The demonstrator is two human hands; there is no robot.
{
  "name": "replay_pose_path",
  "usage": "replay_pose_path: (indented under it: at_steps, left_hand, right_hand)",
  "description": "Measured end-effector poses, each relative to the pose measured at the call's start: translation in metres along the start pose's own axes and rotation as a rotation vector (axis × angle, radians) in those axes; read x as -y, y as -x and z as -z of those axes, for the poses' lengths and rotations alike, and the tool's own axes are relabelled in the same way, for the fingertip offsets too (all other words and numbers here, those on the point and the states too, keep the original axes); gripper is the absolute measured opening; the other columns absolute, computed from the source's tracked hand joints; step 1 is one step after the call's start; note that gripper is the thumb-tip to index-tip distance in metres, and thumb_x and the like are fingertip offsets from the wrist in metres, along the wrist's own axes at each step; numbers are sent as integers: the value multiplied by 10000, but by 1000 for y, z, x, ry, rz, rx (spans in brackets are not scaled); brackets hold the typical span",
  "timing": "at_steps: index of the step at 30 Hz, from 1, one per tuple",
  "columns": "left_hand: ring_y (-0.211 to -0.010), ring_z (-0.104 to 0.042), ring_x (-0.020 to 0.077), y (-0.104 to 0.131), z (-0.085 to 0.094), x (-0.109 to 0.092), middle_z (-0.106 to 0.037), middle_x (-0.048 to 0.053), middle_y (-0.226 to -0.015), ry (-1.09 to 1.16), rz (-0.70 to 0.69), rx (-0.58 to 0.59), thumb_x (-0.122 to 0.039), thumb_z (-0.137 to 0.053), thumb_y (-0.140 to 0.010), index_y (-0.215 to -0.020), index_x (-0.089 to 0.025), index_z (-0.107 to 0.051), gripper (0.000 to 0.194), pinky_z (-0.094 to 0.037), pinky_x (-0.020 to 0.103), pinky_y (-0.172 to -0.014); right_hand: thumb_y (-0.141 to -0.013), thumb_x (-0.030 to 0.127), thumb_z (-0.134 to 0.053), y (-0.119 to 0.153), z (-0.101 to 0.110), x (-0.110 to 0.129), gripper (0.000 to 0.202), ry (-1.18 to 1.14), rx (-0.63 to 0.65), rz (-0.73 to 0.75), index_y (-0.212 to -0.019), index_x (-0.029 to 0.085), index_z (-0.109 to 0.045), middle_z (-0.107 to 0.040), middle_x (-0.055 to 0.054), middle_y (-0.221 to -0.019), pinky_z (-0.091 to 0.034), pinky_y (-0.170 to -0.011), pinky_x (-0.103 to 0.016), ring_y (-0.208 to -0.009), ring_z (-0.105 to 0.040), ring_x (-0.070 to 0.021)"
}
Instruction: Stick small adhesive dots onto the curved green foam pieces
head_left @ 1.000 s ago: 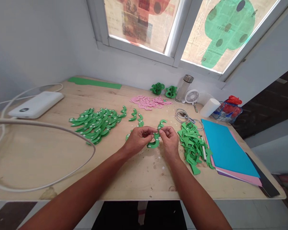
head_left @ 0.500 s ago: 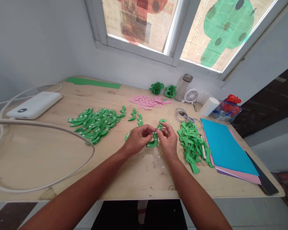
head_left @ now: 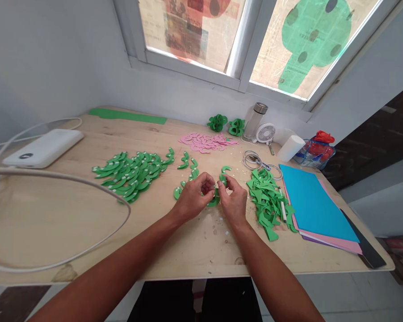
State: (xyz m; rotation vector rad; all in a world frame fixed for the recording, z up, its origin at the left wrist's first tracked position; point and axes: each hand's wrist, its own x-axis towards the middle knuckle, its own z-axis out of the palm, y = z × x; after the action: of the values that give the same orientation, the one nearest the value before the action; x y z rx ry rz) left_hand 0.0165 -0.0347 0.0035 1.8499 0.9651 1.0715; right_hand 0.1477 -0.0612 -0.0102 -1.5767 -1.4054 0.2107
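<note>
In the middle of the table, my left hand [head_left: 195, 197] and my right hand [head_left: 234, 200] meet with thumbs and fingers pinched together. Between them is a curved green paper cutout [head_left: 213, 202], gripped at its upper part; the fingers hide much of it. Any small bit at the fingertips is too tiny to make out. Just beyond my right fingers lies another green curved cutout [head_left: 226, 169]. Several more cutouts with small white patches [head_left: 194, 163] lie beyond my left hand. Farther left spreads a large pile of the same green cutouts [head_left: 134, 174].
Green scraps [head_left: 266, 201] and a white marker [head_left: 283, 210] lie right, beside blue sheets [head_left: 317, 203]. Tape rolls [head_left: 253, 160], a small fan [head_left: 265, 133], a bottle [head_left: 255, 121] and pink cutouts [head_left: 206, 143] stand or lie behind. A white cable [head_left: 87, 176] loops at left.
My fingers have drawn slightly closer over the green cutout, and more of it is covered. The right fingers have curled in. The whole view has shifted a little.
</note>
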Motion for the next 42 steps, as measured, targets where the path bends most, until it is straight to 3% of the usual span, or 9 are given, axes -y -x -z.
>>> replay_pose_path:
  at_steps: [5, 12, 20, 31, 36, 42]
  left_hand:
    - [-609, -546, 121, 0, 0, -1, -565, -29, -661, -6, 5, 4, -159, -529, -680, -748, -200, -496, 86, -453, 239, -593]
    - [-612, -538, 116, -3, 2, 4, -547, -31, -658, 114, 54, 12, -186, -557, -688, -745, -197, -497, 84, -449, 227, -586]
    - [-577, -511, 102, -4, 2, 2, -539, -32, -633, 245, 117, 15, -183, -585, -667, -715, -181, -508, 91, -429, 213, -547]
    - [-598, -530, 103, -5, 5, 1, -539, -21, -643, 439, 202, -20, -230, -665, -644, -701, -172, -505, 179, -459, 213, -556]
    - [-582, -534, 107, -7, 6, 2, -532, -23, -624, 400, 184, -20, -242, -650, -643, -694, -179, -506, 166, -449, 209, -530]
    - [-565, -518, 104, -7, 5, 3, -535, -24, -608, 345, 184, -40, -247, -644, -644, -685, -173, -514, 155, -444, 211, -522]
  right_hand:
    - [-818, 285, -505, 1, 1, 2, 242, -34, 23, 3, -954, 193, -683, -678, -36, -779, -438, -702, -288, -703, -573, -179]
    - [-811, 296, -539, 2, -2, 0, 310, -320, 41, -63, -1079, 196, -659, -700, -66, -973, -462, -809, -325, -892, -613, -210]
    - [-810, 300, -540, 0, -2, 1, 327, -386, 67, -121, -1082, 153, -645, -699, -79, -932, -478, -798, -326, -856, -640, -201]
    - [-788, 366, -571, -4, 1, 8, 286, -726, 114, -276, -977, 172, -662, -719, -42, -749, -521, -692, -309, -767, -664, -192]
    - [-716, 313, -648, -3, -5, 2, 362, -737, 159, -307, -1050, 175, -629, -727, -50, -778, -533, -676, -322, -755, -681, -208]
    - [-724, 287, -629, -2, -8, -1, 332, -742, 154, -288, -1036, 174, -629, -731, -50, -785, -540, -675, -314, -767, -692, -207]
